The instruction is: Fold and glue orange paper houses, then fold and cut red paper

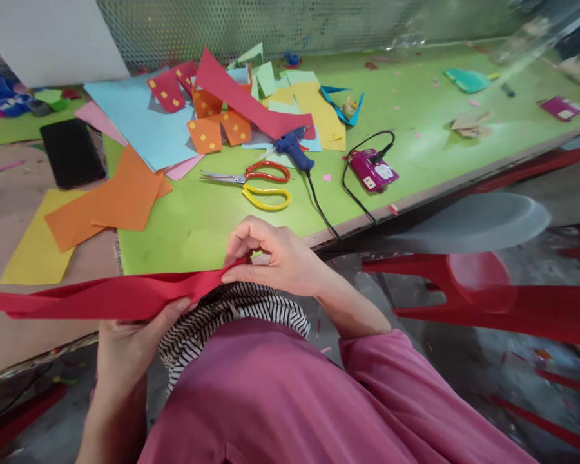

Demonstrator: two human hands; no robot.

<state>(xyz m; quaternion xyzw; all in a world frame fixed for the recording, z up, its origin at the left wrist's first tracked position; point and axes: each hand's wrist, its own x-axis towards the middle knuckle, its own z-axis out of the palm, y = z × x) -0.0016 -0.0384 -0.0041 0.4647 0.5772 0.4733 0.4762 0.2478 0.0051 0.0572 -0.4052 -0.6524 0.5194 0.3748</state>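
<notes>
A long red paper strip (101,295) runs from the left edge to the middle, just in front of the table. My right hand (275,254) pinches its right end between thumb and fingers. My left hand (130,341) holds the strip from below, thumb on its lower edge. Two pairs of scissors, red-handled (265,171) and yellow-handled (265,196), lie on the green tabletop (198,225) beyond my right hand. A blue glue gun (292,147) lies behind them, its black cord running off the table edge.
Cut paper in orange (120,200), yellow (33,251), light blue (135,122) and red is piled at the back left. A black phone (71,152) lies far left. A magenta device with cable (373,171) sits right. Red plastic chairs (488,290) stand to my right.
</notes>
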